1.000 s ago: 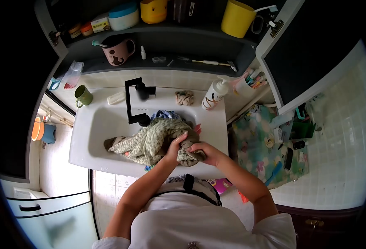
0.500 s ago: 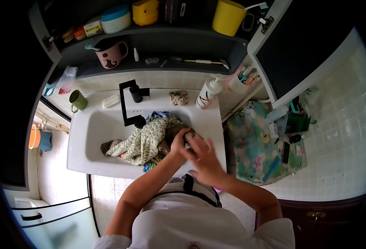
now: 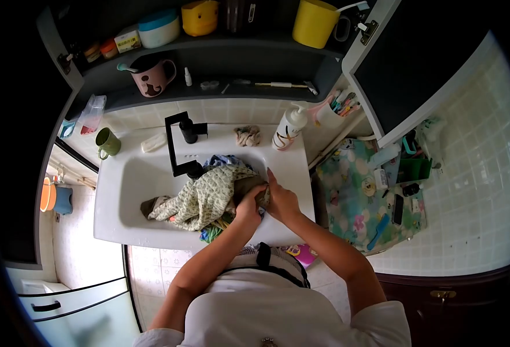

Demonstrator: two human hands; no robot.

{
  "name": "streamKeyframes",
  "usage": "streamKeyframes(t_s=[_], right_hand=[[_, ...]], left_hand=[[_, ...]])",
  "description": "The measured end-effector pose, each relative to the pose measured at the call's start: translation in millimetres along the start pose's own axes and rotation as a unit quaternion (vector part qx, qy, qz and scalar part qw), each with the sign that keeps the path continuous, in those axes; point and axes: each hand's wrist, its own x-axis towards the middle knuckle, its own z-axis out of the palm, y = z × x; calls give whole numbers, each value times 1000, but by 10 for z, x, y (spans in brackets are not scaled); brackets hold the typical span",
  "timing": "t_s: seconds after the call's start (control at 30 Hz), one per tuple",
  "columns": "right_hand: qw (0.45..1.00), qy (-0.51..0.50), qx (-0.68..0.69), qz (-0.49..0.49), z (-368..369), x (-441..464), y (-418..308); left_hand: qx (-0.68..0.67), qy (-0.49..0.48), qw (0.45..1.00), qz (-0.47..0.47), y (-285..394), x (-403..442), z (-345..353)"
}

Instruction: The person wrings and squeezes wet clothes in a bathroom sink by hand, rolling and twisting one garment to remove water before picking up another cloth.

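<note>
Left hand: (image 3: 249,209) curled round the gathered edge of the garment, fingers closed on the cloth.
Right hand: (image 3: 282,203) just beside the left hand, against the same bunched end, one digit stretched up and away from the person; whether its hidden fingers grip the cloth, I cannot tell.
Leaf-print garment: (image 3: 200,195) pale with a small dark-green pattern, heaped in the sink; its gathered end is at the hands, and the rest spreads left of and beyond the left hand.
Brown fabric: (image 3: 248,186) part of the same bundle, directly beyond the left hand's fingers.
Blue cloth: (image 3: 223,160) peeking out beyond the garment, farther from the person than the left hand.
Green striped cloth: (image 3: 211,231) just left of the left hand, under the garment's near edge.
White sink: (image 3: 138,185) beneath both hands.
Black faucet: (image 3: 174,150) beyond and left of the left hand, its spout end above the garment.
Pump bottle: (image 3: 288,132) beyond the right hand, upright on the sink's back ledge.
</note>
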Motion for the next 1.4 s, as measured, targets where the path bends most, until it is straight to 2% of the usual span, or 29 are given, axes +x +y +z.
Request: streamKeyframes(t_s=[0.03, 0.13, 0.23, 0.33, 0.47, 0.57, 0.67, 0.7, 0.73, 0.8, 1.03, 1.13, 1.23, 1.33, 1.37, 1.4], right_hand=[[999, -7, 24, 28, 0, 9, 10], [997, -57, 46, 24, 37, 50, 88], [989, -72, 130, -20, 9, 63, 110], [951, -191, 244, -3, 14, 157, 165], [872, -235, 414, 116, -38, 116, 8], [797, -253, 515, 188, 63, 104, -80], [710, -320, 580, 238, 93, 142, -123], [682, -338, 599, 249, 59, 142, -149], [653, -356, 616, 260, 30, 159, -179], [629, -377, 633, 250, 81, 203, -151], [500, -476, 678, 252, 79, 293, -109], [468, -494, 692, 242, 152, 279, -52], [526, -449, 678, 249, 198, 250, -67], [771, -279, 532, 212, 145, 235, -168], [795, -321, 457, 237, -124, 301, -210], [823, -268, 469, 174, -56, 260, -70]], left_hand=[[1, 5, 1000, 10, -4, -14, 7], [23, 24, 999, -11, 40, -76, 20], [58, 46, 997, -21, 27, 20, -34], [77, 46, 996, -17, -40, 160, -130], [106, 51, 993, -31, 66, 125, -74], [101, -92, 991, -12, 95, 332, -254], [102, -142, 983, -52, 297, 133, -204], [122, -191, 973, -39, 267, 279, -320], [117, -183, 974, -62, 279, 347, -364], [106, -168, 974, -108, 267, 468, -435], [151, -170, 972, -65, 577, 159, -149], [171, -193, 964, -68, 604, 118, -129], [166, -216, 959, -77, 501, 323, -307], [136, -249, 956, -77, 419, 428, -437], [104, -267, 955, -70, 449, 308, -332], [72, -285, 954, -63, 467, 234, -278]])
